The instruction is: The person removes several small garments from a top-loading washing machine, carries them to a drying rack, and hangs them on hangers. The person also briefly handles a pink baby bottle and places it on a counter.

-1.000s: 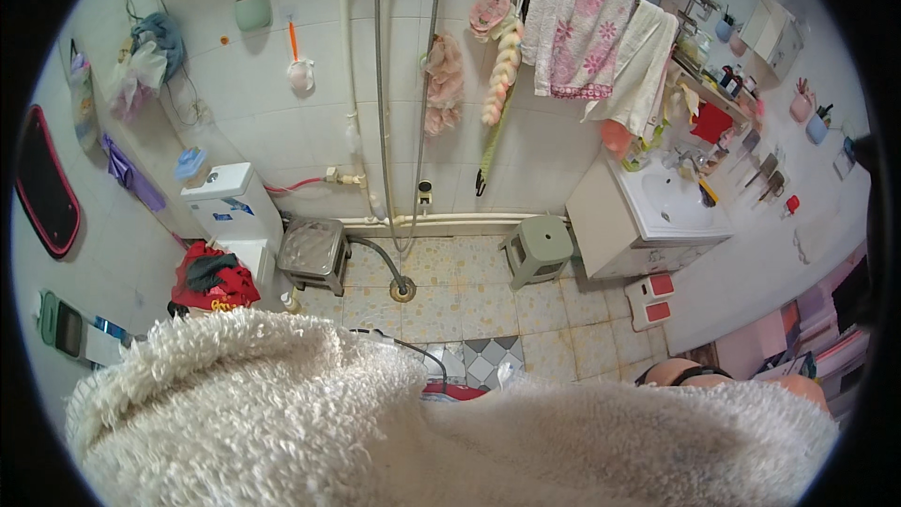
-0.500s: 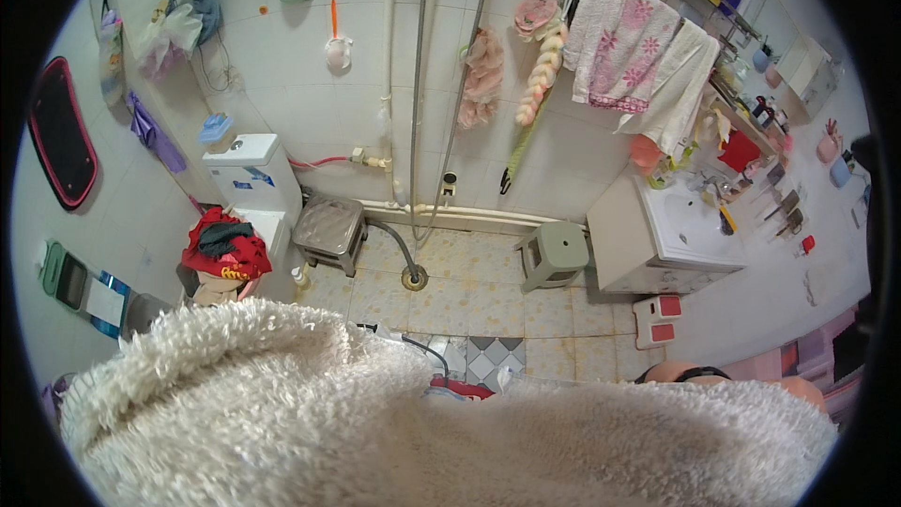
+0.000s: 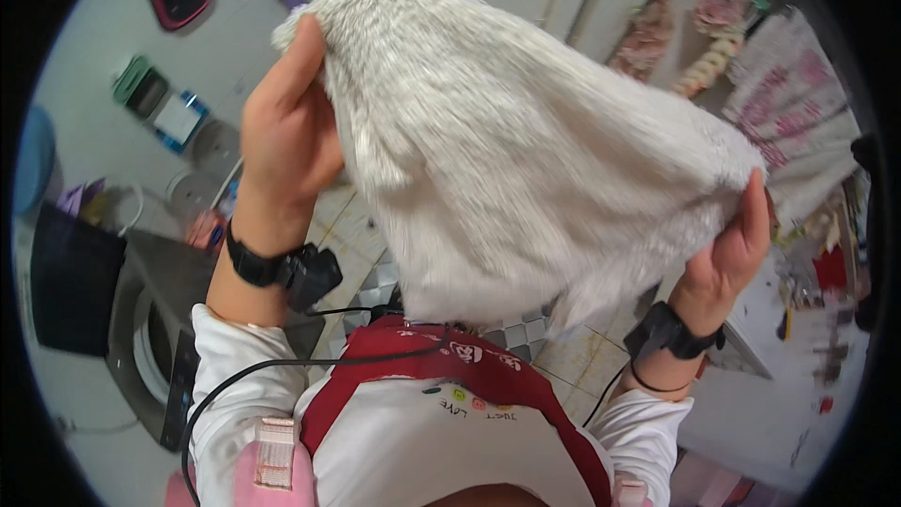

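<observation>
Cloth (image 3: 507,160): white, deep-piled, located across the upper middle of the frame, held off the floor between the two hands and blurred in places. Its upper edge slopes down from upper left to right; its lower edge hangs loose near the centre, just by the red apron (image 3: 375,357). Contact between the two cannot be determined.

Left hand (image 3: 286,136): clamped on the upper left corner, thumb on the near face; the fingertips are hidden behind the pile. Right hand (image 3: 723,258): clamped on the right-hand corner, lower in the frame, thumb upright along the edge; its fingers are largely concealed. The hands are well apart. Each wrist bears a black band.

Surroundings: a grey washer (image 3: 174,272) with its lid raised, lower left; a patterned towel (image 3: 784,84) hanging, upper right; a black cable (image 3: 310,361) looping over the left forearm, lower left of centre.

Assessment: the step in hand appears to be holding the cloth spread by two corners. A sound move from this position would, in my judgement, call for both grips to be kept, the right corner raised level with the left, and the loose edge kept clear of the cable.
</observation>
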`<act>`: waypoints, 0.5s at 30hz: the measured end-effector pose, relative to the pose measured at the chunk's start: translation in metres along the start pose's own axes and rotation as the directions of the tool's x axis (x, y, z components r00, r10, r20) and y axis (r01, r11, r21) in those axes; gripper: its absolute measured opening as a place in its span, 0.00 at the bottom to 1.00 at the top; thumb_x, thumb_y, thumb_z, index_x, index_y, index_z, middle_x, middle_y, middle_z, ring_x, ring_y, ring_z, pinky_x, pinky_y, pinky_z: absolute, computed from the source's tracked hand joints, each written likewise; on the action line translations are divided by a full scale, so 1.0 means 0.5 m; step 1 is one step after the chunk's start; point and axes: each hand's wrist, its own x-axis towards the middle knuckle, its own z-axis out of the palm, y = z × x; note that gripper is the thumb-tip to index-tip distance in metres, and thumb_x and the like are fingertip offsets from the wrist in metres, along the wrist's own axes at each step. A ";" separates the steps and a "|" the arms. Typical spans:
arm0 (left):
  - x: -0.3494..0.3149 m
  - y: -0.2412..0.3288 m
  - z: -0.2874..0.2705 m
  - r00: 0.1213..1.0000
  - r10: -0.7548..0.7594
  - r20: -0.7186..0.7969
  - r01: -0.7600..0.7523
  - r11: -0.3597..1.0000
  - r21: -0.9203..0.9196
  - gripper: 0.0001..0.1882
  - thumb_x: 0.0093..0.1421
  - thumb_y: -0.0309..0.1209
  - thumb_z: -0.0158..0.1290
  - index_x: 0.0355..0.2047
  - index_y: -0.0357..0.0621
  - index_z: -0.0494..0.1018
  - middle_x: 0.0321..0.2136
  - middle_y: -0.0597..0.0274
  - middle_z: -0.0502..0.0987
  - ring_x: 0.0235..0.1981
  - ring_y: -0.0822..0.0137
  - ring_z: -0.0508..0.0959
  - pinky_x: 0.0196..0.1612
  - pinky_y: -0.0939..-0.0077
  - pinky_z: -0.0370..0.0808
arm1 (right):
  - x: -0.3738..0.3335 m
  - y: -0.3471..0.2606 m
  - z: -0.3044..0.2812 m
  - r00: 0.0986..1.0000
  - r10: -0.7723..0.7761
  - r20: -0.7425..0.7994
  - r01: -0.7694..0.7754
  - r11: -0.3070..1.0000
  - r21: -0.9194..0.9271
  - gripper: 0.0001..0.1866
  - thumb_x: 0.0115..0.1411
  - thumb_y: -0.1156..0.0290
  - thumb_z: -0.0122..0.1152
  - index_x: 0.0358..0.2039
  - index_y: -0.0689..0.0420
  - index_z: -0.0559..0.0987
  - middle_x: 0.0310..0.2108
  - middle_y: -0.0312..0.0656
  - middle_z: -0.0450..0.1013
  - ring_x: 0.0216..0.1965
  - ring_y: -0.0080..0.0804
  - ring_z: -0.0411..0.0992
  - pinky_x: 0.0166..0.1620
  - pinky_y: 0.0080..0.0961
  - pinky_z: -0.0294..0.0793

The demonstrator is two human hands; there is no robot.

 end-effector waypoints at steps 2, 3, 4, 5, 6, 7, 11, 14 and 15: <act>-0.012 0.017 -0.035 0.991 -0.005 -0.133 0.007 1.000 0.020 0.22 0.65 0.39 0.32 0.49 0.32 0.62 0.47 0.51 0.68 0.48 0.60 0.69 0.53 0.66 0.64 | 0.039 0.052 0.020 0.827 0.545 0.142 -0.467 0.524 0.712 0.13 0.57 0.72 0.51 0.41 0.66 0.71 0.39 0.42 0.70 0.42 0.28 0.68 0.49 0.25 0.64; -0.027 0.031 -0.050 0.981 -0.007 -0.194 0.016 0.999 0.043 0.22 0.65 0.38 0.33 0.48 0.32 0.62 0.46 0.51 0.69 0.47 0.60 0.70 0.52 0.67 0.65 | 0.033 0.079 0.043 0.804 0.554 0.214 -0.507 0.454 0.733 0.12 0.57 0.71 0.51 0.40 0.66 0.71 0.38 0.41 0.71 0.41 0.27 0.68 0.48 0.24 0.64; -0.039 0.044 -0.065 0.977 -0.022 -0.210 0.042 0.995 0.091 0.21 0.64 0.38 0.34 0.47 0.31 0.63 0.45 0.51 0.70 0.46 0.60 0.71 0.50 0.68 0.67 | 0.028 0.106 0.068 0.811 0.539 0.225 -0.535 0.531 0.657 0.12 0.58 0.70 0.51 0.38 0.66 0.72 0.37 0.40 0.72 0.39 0.27 0.69 0.46 0.24 0.65; -0.055 0.060 -0.076 0.958 -0.031 -0.286 0.085 0.980 0.180 0.21 0.64 0.38 0.35 0.46 0.31 0.64 0.44 0.50 0.70 0.44 0.61 0.72 0.49 0.69 0.69 | 0.008 0.127 0.096 0.847 0.481 0.226 -0.522 0.674 0.522 0.12 0.58 0.69 0.51 0.37 0.66 0.72 0.37 0.39 0.72 0.38 0.28 0.70 0.45 0.24 0.66; -0.068 0.069 -0.082 0.927 -0.021 -0.374 0.138 0.948 0.287 0.20 0.63 0.38 0.37 0.45 0.32 0.65 0.41 0.52 0.72 0.41 0.63 0.74 0.45 0.72 0.72 | -0.017 0.147 0.133 0.855 0.453 0.253 -0.489 0.866 0.103 0.13 0.58 0.68 0.51 0.39 0.65 0.71 0.37 0.39 0.72 0.38 0.30 0.70 0.45 0.25 0.66; -0.074 0.057 -0.087 0.916 0.015 -0.402 0.183 0.874 0.451 0.20 0.62 0.39 0.40 0.42 0.33 0.68 0.37 0.54 0.75 0.37 0.65 0.76 0.42 0.73 0.73 | -0.043 0.165 0.166 0.870 0.396 0.293 -0.301 0.898 -0.320 0.15 0.58 0.67 0.51 0.40 0.65 0.70 0.37 0.39 0.72 0.37 0.32 0.70 0.44 0.26 0.66; -0.126 -0.070 -0.058 0.876 -0.417 -0.242 0.330 0.152 0.932 0.23 0.54 0.44 0.48 0.34 0.32 0.71 0.32 0.42 0.74 0.32 0.59 0.75 0.37 0.68 0.72 | -0.275 0.194 0.388 0.698 0.356 0.621 -0.357 0.925 -0.129 0.24 0.55 0.63 0.54 0.49 0.63 0.65 0.45 0.44 0.68 0.46 0.35 0.66 0.50 0.26 0.64; -0.247 -0.127 -0.040 0.854 -0.504 -0.130 0.092 -0.099 0.991 0.24 0.45 0.38 0.56 0.38 0.34 0.65 0.35 0.45 0.65 0.33 0.45 0.72 0.37 0.57 0.70 | -0.404 0.167 0.478 0.595 0.238 0.767 -0.394 0.919 0.021 0.23 0.56 0.65 0.53 0.50 0.62 0.65 0.46 0.45 0.67 0.47 0.35 0.66 0.51 0.26 0.63; -0.294 -0.117 -0.050 0.857 -0.507 -0.091 0.090 -0.026 0.996 0.26 0.45 0.37 0.57 0.41 0.33 0.64 0.42 0.43 0.64 0.38 0.47 0.72 0.38 0.60 0.71 | -0.425 0.153 0.497 0.591 0.169 0.789 -0.328 0.944 0.043 0.23 0.56 0.65 0.53 0.50 0.62 0.65 0.46 0.45 0.67 0.47 0.35 0.65 0.51 0.26 0.63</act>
